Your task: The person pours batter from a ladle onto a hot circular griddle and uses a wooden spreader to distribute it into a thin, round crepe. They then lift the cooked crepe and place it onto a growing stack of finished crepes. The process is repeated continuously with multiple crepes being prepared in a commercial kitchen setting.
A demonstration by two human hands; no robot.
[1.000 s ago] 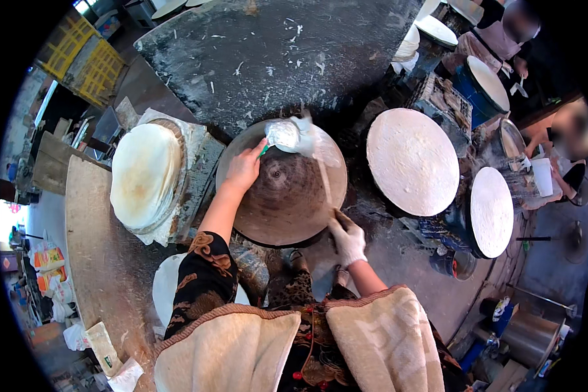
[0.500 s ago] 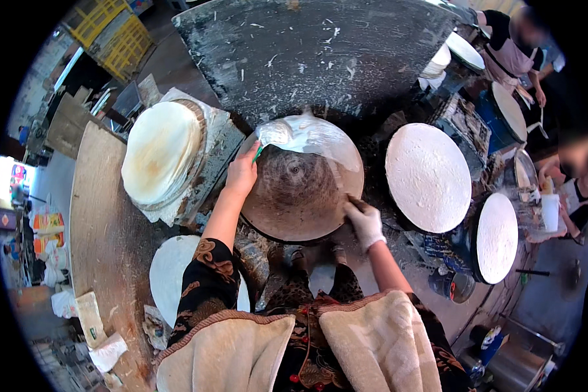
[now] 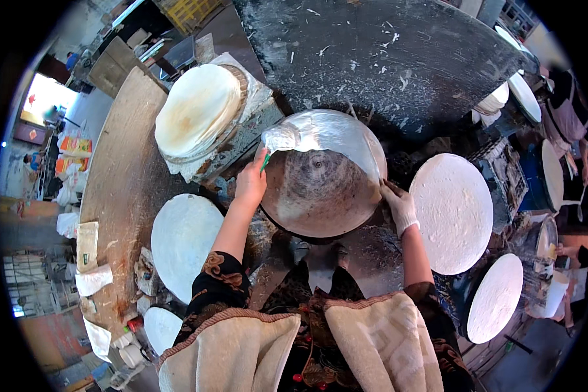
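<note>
A round dark griddle is in front of me, with a band of wet white batter along its far and right side. My left hand is closed on a green-handled tool at the griddle's left edge. A pale, shiny broad shape, seemingly the tool's head, lies over the batter there; the join is hard to make out. My right hand, in a whitish glove, has its fingers closed on the griddle's right rim. The bare centre of the griddle shows a small round mark.
A stack of round flatbreads stands at the far left, beside a curved wooden board. White-coated rounds lie at right, another at left. A dark panel rises behind the griddle. Other people work at the far right.
The whole view has swung, so surroundings sit farther right. My right hand is higher along the griddle's rim, and the batter band reaches farther round the right side. The left hand keeps its grip.
</note>
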